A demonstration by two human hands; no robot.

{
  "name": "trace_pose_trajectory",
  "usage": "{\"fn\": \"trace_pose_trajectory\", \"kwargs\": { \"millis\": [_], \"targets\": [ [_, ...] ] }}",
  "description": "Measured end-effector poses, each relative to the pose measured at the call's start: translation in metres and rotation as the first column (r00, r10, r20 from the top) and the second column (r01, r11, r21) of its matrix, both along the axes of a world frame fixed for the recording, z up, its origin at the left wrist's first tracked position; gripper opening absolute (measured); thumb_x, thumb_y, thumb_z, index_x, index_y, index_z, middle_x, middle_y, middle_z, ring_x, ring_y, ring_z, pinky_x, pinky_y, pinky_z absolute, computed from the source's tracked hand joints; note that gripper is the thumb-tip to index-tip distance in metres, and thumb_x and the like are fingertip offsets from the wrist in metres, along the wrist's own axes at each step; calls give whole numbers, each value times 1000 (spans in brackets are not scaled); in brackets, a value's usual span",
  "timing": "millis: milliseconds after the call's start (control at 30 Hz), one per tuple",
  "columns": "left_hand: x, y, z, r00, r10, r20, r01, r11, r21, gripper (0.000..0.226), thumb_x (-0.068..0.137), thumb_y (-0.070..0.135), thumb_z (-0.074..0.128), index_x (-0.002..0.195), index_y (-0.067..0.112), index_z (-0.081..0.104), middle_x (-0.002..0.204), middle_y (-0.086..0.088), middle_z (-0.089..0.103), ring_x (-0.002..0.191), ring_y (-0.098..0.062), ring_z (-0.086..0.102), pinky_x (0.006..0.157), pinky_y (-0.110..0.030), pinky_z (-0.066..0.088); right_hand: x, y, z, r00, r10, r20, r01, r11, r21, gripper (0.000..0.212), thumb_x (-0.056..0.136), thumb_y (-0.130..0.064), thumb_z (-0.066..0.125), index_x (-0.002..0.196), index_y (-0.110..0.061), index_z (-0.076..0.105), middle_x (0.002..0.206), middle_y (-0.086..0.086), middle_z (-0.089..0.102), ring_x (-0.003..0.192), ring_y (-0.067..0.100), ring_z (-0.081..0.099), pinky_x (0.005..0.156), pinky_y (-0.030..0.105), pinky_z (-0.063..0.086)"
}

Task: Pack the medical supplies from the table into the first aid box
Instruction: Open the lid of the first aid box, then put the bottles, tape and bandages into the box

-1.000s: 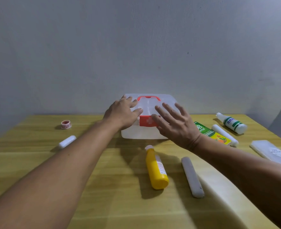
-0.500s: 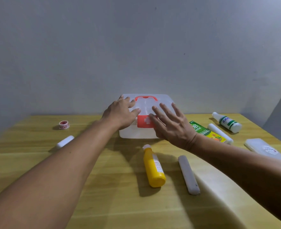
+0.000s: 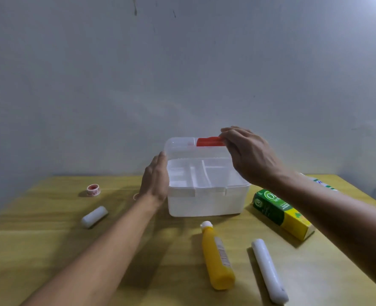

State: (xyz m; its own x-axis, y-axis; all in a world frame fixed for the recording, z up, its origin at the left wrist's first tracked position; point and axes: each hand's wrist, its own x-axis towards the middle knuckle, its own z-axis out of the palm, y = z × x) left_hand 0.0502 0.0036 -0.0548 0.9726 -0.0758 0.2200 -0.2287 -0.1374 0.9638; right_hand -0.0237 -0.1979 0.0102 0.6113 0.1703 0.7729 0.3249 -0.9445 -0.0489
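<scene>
The translucent white first aid box (image 3: 206, 202) stands at the back middle of the table with its lid (image 3: 180, 147) raised upright. My right hand (image 3: 248, 155) pinches the lid's front edge beside the red latch (image 3: 209, 142). My left hand (image 3: 156, 182) lies flat against the box's left wall. A white divided tray (image 3: 195, 175) shows inside. On the table lie a yellow bottle (image 3: 218, 257), a long white tube (image 3: 268, 270), a green and yellow carton (image 3: 279, 213), a short white roll (image 3: 94, 216) and a small red tape roll (image 3: 93, 189).
The wooden table (image 3: 50, 250) ends at a grey wall behind the box. A white bottle with a green label (image 3: 324, 184) peeks out behind my right forearm at the far right. My arms cross the table's front half.
The lid was shut with both hands resting on top. Now my right hand has lifted the lid upright by its latch edge and my left hand has moved to the box's left side.
</scene>
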Motion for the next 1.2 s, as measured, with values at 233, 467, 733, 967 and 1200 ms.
{"fn": "trace_pose_trajectory", "kwargs": {
  "millis": [233,467,733,967,1200],
  "targets": [
    [-6,-7,-15,994,-83,71,16,755,656,59,100,38,24,151,11,17,163,0,-2,150,-20,7,120,-47,13,40,0,37,989,-151,-11,151,986,70,26,99,-27,41,110,-18,63,93,12,70,68,35,58,55,33,42],
    [7,2,-18,988,-118,101,-2,640,769,57,98,40,21,150,15,20,164,2,1,151,-21,3,118,-55,15,67,-9,41,907,-313,-281,285,949,-138,47,96,-19,44,141,-22,34,142,15,45,131,35,39,93,53,45],
    [-19,-13,1,906,-236,352,-184,528,829,61,99,47,20,148,13,27,162,-3,17,151,-18,5,122,-47,6,57,-22,38,881,-214,-423,224,974,-26,63,94,-11,49,149,-21,23,160,11,17,145,31,18,114,47,26],
    [-31,-45,0,870,-415,265,-98,381,919,64,98,52,24,148,13,25,162,-1,17,150,-14,5,122,-42,4,-20,-51,16,496,-501,-709,419,853,-311,24,70,-31,78,73,-10,67,68,6,68,54,22,60,45,26,48],
    [-41,-46,6,893,-386,232,-105,324,940,62,97,53,23,146,14,27,160,-1,22,150,-18,10,120,-41,10,-62,-70,-18,297,-618,-728,396,774,-494,37,60,-35,86,67,-14,56,59,-3,49,78,19,63,40,24,36]
  ]
}}
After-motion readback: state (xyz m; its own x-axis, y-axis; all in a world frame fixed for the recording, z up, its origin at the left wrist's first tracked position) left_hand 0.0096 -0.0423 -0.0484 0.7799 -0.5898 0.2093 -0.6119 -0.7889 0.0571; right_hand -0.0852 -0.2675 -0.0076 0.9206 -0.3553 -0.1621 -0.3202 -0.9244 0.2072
